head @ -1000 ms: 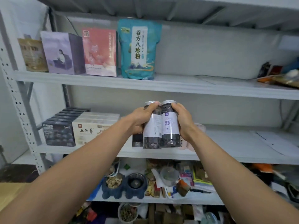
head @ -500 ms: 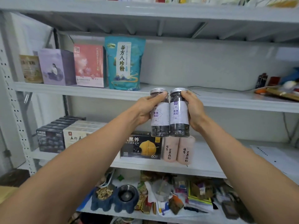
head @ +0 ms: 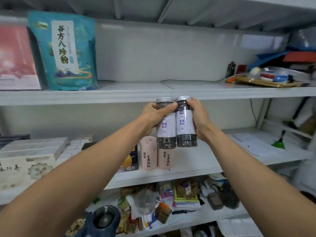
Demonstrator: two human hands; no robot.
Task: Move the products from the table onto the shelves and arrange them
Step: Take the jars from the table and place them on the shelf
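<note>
Head view: two tall, round, clear jars with ribbed silver screw caps are held upright side by side, their sides touching, in the air in front of the grey metal shelves. The left hand [head: 153, 117] wraps its fingers round the left jar [head: 166, 127], thumb laid across it just under the cap. The right hand [head: 199, 120] curls round the right jar [head: 185, 124] from the outer side. Both jars carry pale lilac paper labels and show dark, crumbly contents above and below them. Their caps sit level with the front lip of the upper shelf [head: 188, 92].

On that smooth painted shelf, to the left, stands a glossy teal pouch [head: 65, 52] beside a pink box [head: 16, 59]; a flat golden tray [head: 266, 82] of odds and ends lies far right. On the middle shelf [head: 213, 159], just below the jars, stand two matte pink tubes [head: 148, 155] next to a black box [head: 131, 159]. A cream carton [head: 25, 168] sits further left, and a white sheet of paper [head: 253, 142] lies to the right.
</note>
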